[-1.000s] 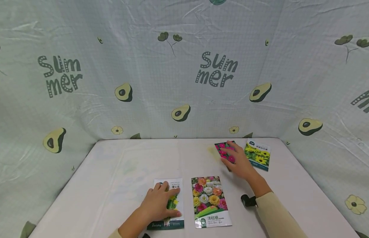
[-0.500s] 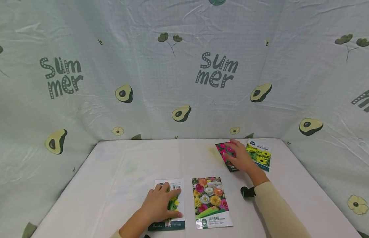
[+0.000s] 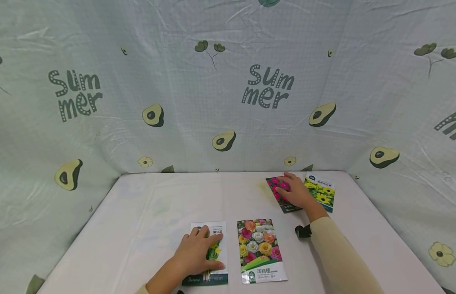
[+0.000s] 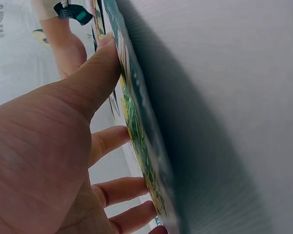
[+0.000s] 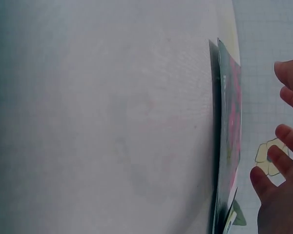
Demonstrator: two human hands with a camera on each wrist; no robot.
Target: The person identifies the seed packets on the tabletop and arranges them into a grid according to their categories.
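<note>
My left hand (image 3: pixel 193 253) rests its fingertips and thumb on a white seed packet (image 3: pixel 222 257) with yellow flowers and green stems. In the left wrist view the spread fingers touch the printed face of this packet (image 4: pixel 137 122). At the back right, my right hand (image 3: pixel 298 195) hovers over a seed packet with pink flowers (image 3: pixel 277 188), partly covering it in the head view. A gap separates the loosely bent fingers from that pink packet (image 5: pixel 233 112) in the right wrist view. Nothing is held there.
A larger packet of mixed coloured roses-like blooms (image 3: pixel 261 249) lies between the hands, near the front. Right of my right hand is a yellow-flower packet (image 3: pixel 321 194). All lie on a white-covered table (image 3: pixel 169 204), with a printed curtain (image 3: pixel 187 81) behind.
My right hand has shifted slightly to the right over the pink packet, and more of that packet's lower edge shows. The left hand stays on its packet.
</note>
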